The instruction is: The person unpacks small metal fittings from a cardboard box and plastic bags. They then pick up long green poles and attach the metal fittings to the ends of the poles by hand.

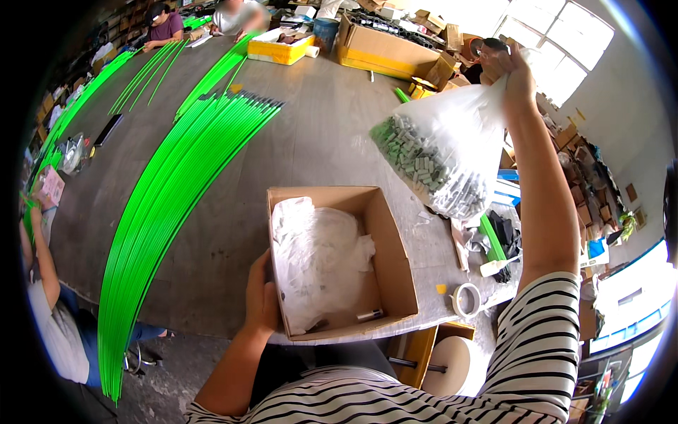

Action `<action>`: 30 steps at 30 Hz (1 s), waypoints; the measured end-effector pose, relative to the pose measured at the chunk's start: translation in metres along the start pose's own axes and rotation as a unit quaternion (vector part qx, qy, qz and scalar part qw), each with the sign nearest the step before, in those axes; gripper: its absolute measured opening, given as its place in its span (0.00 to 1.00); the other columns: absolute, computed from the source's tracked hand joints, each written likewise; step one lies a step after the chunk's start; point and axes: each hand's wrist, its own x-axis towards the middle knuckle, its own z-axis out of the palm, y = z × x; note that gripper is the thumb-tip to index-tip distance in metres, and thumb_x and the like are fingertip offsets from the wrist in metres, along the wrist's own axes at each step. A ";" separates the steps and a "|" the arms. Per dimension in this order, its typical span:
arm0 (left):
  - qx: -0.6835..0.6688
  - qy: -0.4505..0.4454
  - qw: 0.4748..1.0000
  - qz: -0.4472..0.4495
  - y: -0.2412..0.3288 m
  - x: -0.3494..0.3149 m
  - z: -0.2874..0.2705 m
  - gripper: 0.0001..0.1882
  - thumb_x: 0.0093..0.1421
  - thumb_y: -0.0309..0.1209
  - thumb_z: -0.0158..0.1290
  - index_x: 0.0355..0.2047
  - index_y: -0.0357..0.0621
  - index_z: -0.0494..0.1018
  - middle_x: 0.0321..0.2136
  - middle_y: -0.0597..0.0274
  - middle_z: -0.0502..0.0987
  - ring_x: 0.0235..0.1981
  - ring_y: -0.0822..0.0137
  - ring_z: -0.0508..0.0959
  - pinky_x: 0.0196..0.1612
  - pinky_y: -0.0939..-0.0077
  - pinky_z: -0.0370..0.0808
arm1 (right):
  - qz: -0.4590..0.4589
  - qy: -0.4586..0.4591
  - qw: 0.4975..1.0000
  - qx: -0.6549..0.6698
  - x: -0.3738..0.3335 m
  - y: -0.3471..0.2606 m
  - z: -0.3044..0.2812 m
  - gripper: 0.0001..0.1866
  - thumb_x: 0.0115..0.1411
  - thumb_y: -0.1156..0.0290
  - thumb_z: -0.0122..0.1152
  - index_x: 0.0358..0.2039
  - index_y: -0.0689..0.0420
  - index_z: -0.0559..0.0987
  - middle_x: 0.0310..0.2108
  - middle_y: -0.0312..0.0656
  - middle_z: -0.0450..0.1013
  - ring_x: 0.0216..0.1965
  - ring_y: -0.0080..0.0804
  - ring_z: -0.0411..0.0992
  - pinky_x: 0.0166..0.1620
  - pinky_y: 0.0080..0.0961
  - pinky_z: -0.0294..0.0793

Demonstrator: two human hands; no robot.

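Note:
High at the right, my right hand is closed round the gathered neck of a clear plastic bag. Many small grey cylindrical pieces fill the lower part of the bag, which hangs over the table's right side. My left hand grips the left wall of an open cardboard box at the table's near edge. Crumpled white plastic lies inside the box, with one small grey piece near its front right corner. The left fingers are partly hidden by the box.
A fan of long green rods covers the table's left part. A tape roll and black cloth lie right of the box. Cartons and a yellow crate stand at the far side. Other people sit at the far left and near left.

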 end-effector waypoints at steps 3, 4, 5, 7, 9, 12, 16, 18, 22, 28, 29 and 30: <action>0.044 -0.013 0.999 -0.003 0.007 0.002 -0.004 0.41 0.60 0.60 0.32 0.53 0.31 0.61 0.49 0.43 0.67 0.52 0.56 0.67 0.55 0.66 0.60 | 0.026 0.003 1.000 -0.009 0.008 0.030 -0.026 0.27 0.66 0.56 0.38 0.10 0.50 0.51 0.12 0.30 0.43 0.15 0.23 0.42 0.21 0.23 0.44; 0.053 -0.017 0.998 -0.005 0.009 0.002 -0.003 0.40 0.60 0.60 0.33 0.53 0.31 0.61 0.49 0.43 0.67 0.52 0.55 0.67 0.54 0.66 0.60 | 0.031 0.023 0.999 -0.013 0.013 0.042 -0.038 0.27 0.66 0.56 0.37 0.10 0.50 0.51 0.11 0.30 0.43 0.15 0.24 0.42 0.21 0.24 0.44; 0.064 -0.018 0.998 -0.003 0.011 0.003 -0.005 0.40 0.60 0.60 0.32 0.53 0.31 0.60 0.49 0.43 0.67 0.51 0.55 0.67 0.54 0.66 0.60 | 0.037 0.041 0.998 -0.015 0.017 0.058 -0.047 0.27 0.66 0.56 0.37 0.10 0.50 0.51 0.11 0.30 0.43 0.15 0.24 0.43 0.21 0.24 0.44; 0.085 -0.024 0.996 0.001 0.013 0.004 -0.006 0.40 0.60 0.60 0.32 0.53 0.31 0.60 0.49 0.43 0.67 0.51 0.54 0.67 0.54 0.66 0.61 | 0.002 0.030 0.997 -0.071 0.025 0.091 -0.065 0.27 0.66 0.55 0.38 0.10 0.50 0.52 0.11 0.30 0.44 0.15 0.24 0.44 0.21 0.24 0.45; 0.081 -0.029 0.996 0.000 0.011 0.004 -0.006 0.38 0.61 0.58 0.34 0.53 0.31 0.60 0.49 0.43 0.67 0.51 0.55 0.68 0.54 0.66 0.61 | 0.101 0.014 0.995 0.015 0.021 0.116 -0.095 0.25 0.65 0.57 0.42 0.12 0.49 0.53 0.12 0.31 0.46 0.15 0.24 0.46 0.22 0.25 0.47; 0.034 -0.021 0.999 -0.036 0.011 0.002 -0.003 0.35 0.61 0.54 0.36 0.53 0.31 0.61 0.49 0.45 0.67 0.50 0.58 0.69 0.52 0.67 0.64 | 0.069 0.013 0.965 -0.253 0.013 0.138 -0.115 0.21 0.63 0.53 0.45 0.18 0.52 0.66 0.16 0.31 0.60 0.19 0.22 0.58 0.23 0.22 0.57; -0.010 0.011 0.985 -0.172 0.022 0.005 0.003 0.29 0.61 0.45 0.41 0.53 0.32 0.61 0.48 0.47 0.67 0.47 0.62 0.71 0.48 0.70 0.69 | 0.091 -0.061 0.853 -0.510 -0.017 0.124 -0.078 0.23 0.58 0.48 0.53 0.29 0.59 0.76 0.25 0.38 0.72 0.28 0.24 0.71 0.32 0.23 0.69; -0.064 0.011 0.983 -0.169 0.023 0.007 0.009 0.26 0.60 0.40 0.42 0.52 0.32 0.61 0.47 0.48 0.68 0.45 0.63 0.71 0.47 0.71 0.70 | 0.044 -0.043 0.772 -0.632 -0.023 0.115 -0.089 0.31 0.50 0.43 0.58 0.36 0.63 0.76 0.29 0.48 0.74 0.33 0.39 0.73 0.38 0.32 0.70; 0.015 0.003 0.988 -0.153 0.019 0.006 0.005 0.26 0.59 0.39 0.41 0.52 0.30 0.61 0.45 0.47 0.70 0.44 0.62 0.72 0.47 0.70 0.69 | -0.218 0.065 0.671 -0.705 -0.061 0.102 -0.068 0.37 0.47 0.45 0.64 0.47 0.63 0.70 0.42 0.54 0.71 0.42 0.45 0.71 0.45 0.35 0.69; -0.036 0.006 0.994 -0.102 0.019 0.004 0.001 0.32 0.62 0.49 0.38 0.53 0.28 0.60 0.48 0.45 0.68 0.49 0.60 0.69 0.52 0.69 0.64 | -0.295 -0.289 0.708 -0.573 -0.177 0.080 0.015 0.19 0.45 0.69 0.67 0.39 0.60 0.75 0.36 0.47 0.73 0.39 0.46 0.72 0.42 0.33 0.72; -0.015 -0.015 0.999 -0.038 0.011 0.001 -0.004 0.38 0.62 0.55 0.36 0.55 0.29 0.56 0.50 0.46 0.66 0.51 0.61 0.68 0.53 0.69 0.63 | -0.238 -0.443 0.697 -0.512 -0.191 0.084 0.025 0.17 0.47 0.67 0.65 0.38 0.60 0.75 0.36 0.45 0.73 0.40 0.44 0.72 0.43 0.32 0.72; -0.024 -0.020 0.999 -0.030 0.016 0.000 -0.003 0.40 0.61 0.57 0.35 0.56 0.29 0.55 0.51 0.46 0.65 0.51 0.61 0.67 0.54 0.69 0.63 | -0.250 -0.452 0.681 -0.518 -0.213 0.101 0.030 0.15 0.45 0.68 0.67 0.33 0.60 0.77 0.37 0.45 0.73 0.41 0.41 0.72 0.44 0.30 0.72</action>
